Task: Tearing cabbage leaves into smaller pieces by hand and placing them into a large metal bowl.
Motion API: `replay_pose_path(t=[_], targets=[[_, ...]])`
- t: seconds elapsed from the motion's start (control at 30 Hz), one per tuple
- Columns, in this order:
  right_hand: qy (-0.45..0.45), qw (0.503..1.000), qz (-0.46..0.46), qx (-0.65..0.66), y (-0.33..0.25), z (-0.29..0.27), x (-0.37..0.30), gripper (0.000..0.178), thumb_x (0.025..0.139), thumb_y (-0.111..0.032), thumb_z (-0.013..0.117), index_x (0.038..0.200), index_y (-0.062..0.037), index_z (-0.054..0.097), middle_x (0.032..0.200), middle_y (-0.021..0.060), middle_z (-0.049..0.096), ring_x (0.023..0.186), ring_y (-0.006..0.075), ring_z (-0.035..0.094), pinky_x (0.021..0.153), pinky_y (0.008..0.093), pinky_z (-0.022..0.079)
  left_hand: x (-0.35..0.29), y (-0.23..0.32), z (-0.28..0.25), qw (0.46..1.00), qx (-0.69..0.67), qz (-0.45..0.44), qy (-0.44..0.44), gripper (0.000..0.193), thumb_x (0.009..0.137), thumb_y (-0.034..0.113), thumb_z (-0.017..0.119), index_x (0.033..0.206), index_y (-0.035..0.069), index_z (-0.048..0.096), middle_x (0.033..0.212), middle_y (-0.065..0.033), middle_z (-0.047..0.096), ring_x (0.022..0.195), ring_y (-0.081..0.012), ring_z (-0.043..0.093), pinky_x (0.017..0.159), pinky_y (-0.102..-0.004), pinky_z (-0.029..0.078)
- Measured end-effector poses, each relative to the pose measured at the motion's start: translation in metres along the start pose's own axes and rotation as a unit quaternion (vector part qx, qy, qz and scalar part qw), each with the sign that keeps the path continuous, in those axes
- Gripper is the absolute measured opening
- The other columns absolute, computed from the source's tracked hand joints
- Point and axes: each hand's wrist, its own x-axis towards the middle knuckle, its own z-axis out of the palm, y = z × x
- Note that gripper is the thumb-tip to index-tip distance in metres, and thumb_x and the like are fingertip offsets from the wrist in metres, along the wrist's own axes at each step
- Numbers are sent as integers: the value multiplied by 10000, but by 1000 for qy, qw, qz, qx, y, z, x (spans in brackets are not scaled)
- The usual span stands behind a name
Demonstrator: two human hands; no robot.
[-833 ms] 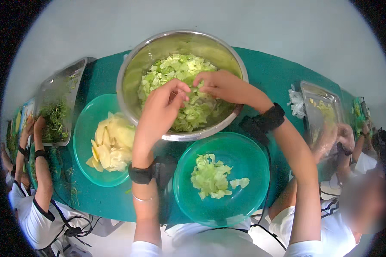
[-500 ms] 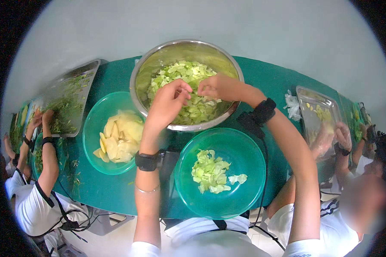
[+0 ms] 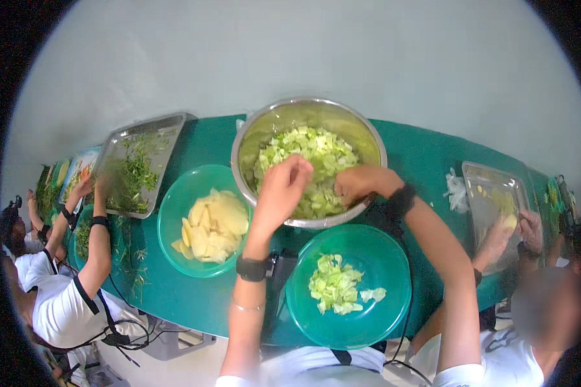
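Note:
A large steel bowl (image 3: 246, 184) holds a heap of pale green leaf pieces (image 3: 310, 145), which look like torn cabbage. Over its near left part is my left hand (image 3: 283, 190), fingers bent and drawn together. My right hand (image 3: 363, 183) is curled closed, low inside the bowl's right side by the leaves. Whatever either hand may pinch is hidden. Just in front of me, a green plastic bowl (image 3: 387, 322) contains a smaller pile of the same leaf pieces (image 3: 334, 284). Left of my left forearm, another green bowl (image 3: 168, 226) holds pale yellow slices (image 3: 213, 226), perhaps potato.
All stands on a green table (image 3: 426, 151) against a grey wall. Far left, a co-worker's hands reach over a metal tray (image 3: 174, 132) of green herbs. On the right, a co-worker's gloved hands work at another tray (image 3: 478, 169). A crumpled clear plastic bag (image 3: 456, 191) lies beside that tray.
The whole view has shifted, so things appear lower and further right. My right hand has gone down into the steel bowl's right side, and my hands are further apart.

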Motion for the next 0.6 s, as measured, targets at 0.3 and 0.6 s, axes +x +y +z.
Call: replay_pose_path(t=[0.3, 0.6], targets=[[24, 994, -57, 89, -8, -3, 0, 263, 863, -191, 672, 1086, -53, 682, 837, 121, 704, 786, 230, 691, 713, 376, 535, -4, 12, -5, 1000, -8, -14, 0, 115, 967, 70, 548, 983, -6, 633, 749, -116, 660, 678, -179, 641, 637, -314, 478], [179, 942, -174, 226, -7, -2, -4, 279, 938, -199, 588, 1180, -65, 625, 975, 136, 677, 878, 207, 658, 777, 351, 515, 1, 8, -4, 1000, 0, -6, -1, 109, 943, 74, 611, 1016, 4, 652, 858, -74, 693, 794, -144, 657, 715, -303, 510]])
